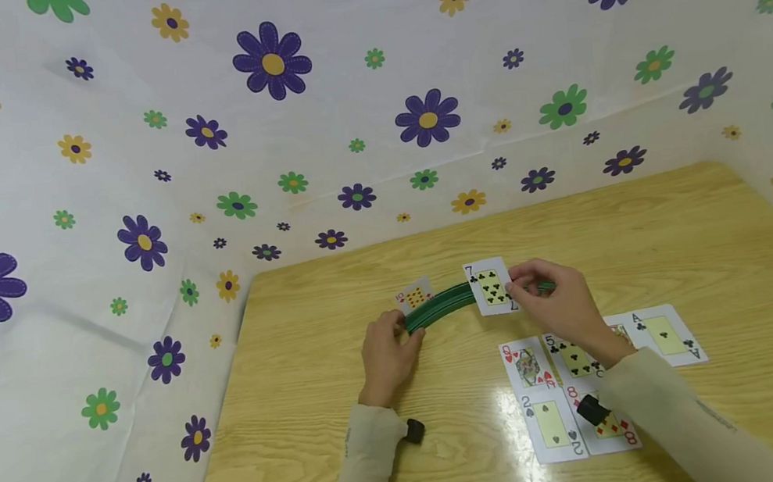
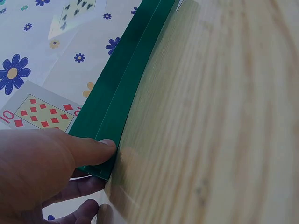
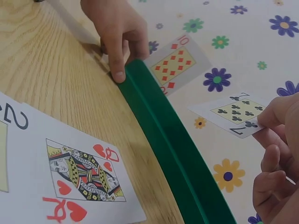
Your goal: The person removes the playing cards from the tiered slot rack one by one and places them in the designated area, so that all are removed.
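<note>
A curved green card holder [image 1: 439, 308] sits on the table, its grooves running along its length. My left hand [image 1: 386, 355] grips its left end, thumb [image 2: 100, 148] on the near face and fingers round the far side. Upright in the holder near that hand stands a ten of diamonds [image 1: 413, 296]. Between thumb and fingers, my right hand [image 1: 561, 303] pinches the right edge of a seven of clubs [image 1: 490, 286]. This card faces me in front of the holder's right part in the head view; the right wrist view shows it above the holder.
Face-up cards lie at the right front: queen of hearts [image 1: 529, 367], five of clubs [image 1: 572, 359], ace of clubs [image 1: 664, 335], two of spades [image 1: 553, 424] and eight of diamonds [image 1: 611, 428]. My right wrist partly covers another card. Flowered sheeting [image 1: 349, 158] borders the wooden table [image 1: 291, 408].
</note>
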Demonstrator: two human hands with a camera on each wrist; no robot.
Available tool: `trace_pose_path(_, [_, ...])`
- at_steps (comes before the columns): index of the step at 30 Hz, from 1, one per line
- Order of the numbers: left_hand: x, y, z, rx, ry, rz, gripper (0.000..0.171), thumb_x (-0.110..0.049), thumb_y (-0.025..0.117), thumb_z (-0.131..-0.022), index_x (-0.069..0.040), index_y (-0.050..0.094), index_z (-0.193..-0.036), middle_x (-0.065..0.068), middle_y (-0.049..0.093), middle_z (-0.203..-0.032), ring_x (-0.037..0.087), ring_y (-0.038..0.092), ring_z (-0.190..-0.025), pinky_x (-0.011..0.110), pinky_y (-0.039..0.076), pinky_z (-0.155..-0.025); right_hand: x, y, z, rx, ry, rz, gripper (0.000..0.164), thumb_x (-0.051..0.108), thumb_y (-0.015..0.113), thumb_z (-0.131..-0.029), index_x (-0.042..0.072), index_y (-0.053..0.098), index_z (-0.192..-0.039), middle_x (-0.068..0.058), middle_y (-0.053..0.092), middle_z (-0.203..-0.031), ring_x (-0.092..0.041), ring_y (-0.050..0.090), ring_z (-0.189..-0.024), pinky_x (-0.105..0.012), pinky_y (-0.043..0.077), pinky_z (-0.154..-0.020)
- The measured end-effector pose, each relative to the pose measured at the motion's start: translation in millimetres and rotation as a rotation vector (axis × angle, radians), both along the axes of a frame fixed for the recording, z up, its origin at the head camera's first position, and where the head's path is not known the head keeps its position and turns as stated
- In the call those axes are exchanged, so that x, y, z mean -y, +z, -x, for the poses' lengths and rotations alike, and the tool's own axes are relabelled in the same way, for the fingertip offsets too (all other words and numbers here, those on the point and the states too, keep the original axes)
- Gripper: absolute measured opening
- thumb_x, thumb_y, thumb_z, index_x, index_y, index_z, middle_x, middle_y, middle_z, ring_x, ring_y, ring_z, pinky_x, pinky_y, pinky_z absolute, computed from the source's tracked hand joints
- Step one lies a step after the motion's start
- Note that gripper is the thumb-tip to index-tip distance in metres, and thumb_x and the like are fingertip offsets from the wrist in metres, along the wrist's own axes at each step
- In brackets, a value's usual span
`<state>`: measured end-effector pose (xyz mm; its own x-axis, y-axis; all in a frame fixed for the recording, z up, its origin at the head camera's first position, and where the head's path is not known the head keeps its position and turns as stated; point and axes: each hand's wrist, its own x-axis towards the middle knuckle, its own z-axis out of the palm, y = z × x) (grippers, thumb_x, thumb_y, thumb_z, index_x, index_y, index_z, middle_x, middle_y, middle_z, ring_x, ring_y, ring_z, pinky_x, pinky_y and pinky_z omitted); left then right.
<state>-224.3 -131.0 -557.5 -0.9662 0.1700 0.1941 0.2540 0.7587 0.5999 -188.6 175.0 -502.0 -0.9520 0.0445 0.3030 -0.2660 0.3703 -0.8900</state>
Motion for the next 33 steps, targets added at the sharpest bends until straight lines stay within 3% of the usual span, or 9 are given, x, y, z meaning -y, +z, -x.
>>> trace_pose_path(8, [-0.9, -1.8, -4.1, 0.009, 0.017, 0.006, 0.024, -0.024, 0.084, -0.098, -0.007, 0.071, -0.107, 0.012, 0.077, -0.109, 0.030, 0.065, -0.100, 0.047, 0.053, -0.087, -16.6, -3.7, -17.3, -0.008, -0.031, -0.014, 0.011, 0.006, 0.078, -0.099, 0.004, 0.078, -0.110, 0.009, 0.071, -0.087, -0.005, 0.054, -0.071, -0.019, 0.044, -0.062])
trace_pose_path(24, [-3.4, 2.2, -1.8, -0.015, 0.012, 0.008, 0.023, -0.023, 0.084, -0.097, -0.007, 0.072, -0.107, 0.012, 0.077, -0.107, 0.031, 0.067, -0.098, 0.047, 0.054, -0.086, -43.2, -11.2, -50.0, 0.052, -0.073, -0.074, 0.016, 0.008, 0.080, -0.099, 0.004, 0.079, -0.115, 0.010, 0.075, -0.089, 0.000, 0.060, -0.078, -0.015, 0.049, -0.069])
trace_pose_path(33, [-3.3, 2.8, -2.9, -0.016, 0.014, 0.002, 0.023, -0.024, 0.085, -0.097, -0.007, 0.072, -0.105, 0.012, 0.077, -0.106, 0.030, 0.066, -0.096, 0.046, 0.053, -0.084, -59.0, -17.5, -64.8, 0.071, -0.114, -0.089, 0.019, 0.006, 0.081, -0.098, 0.004, 0.080, -0.116, 0.018, 0.074, -0.088, 0.004, 0.062, -0.080, -0.011, 0.049, -0.071])
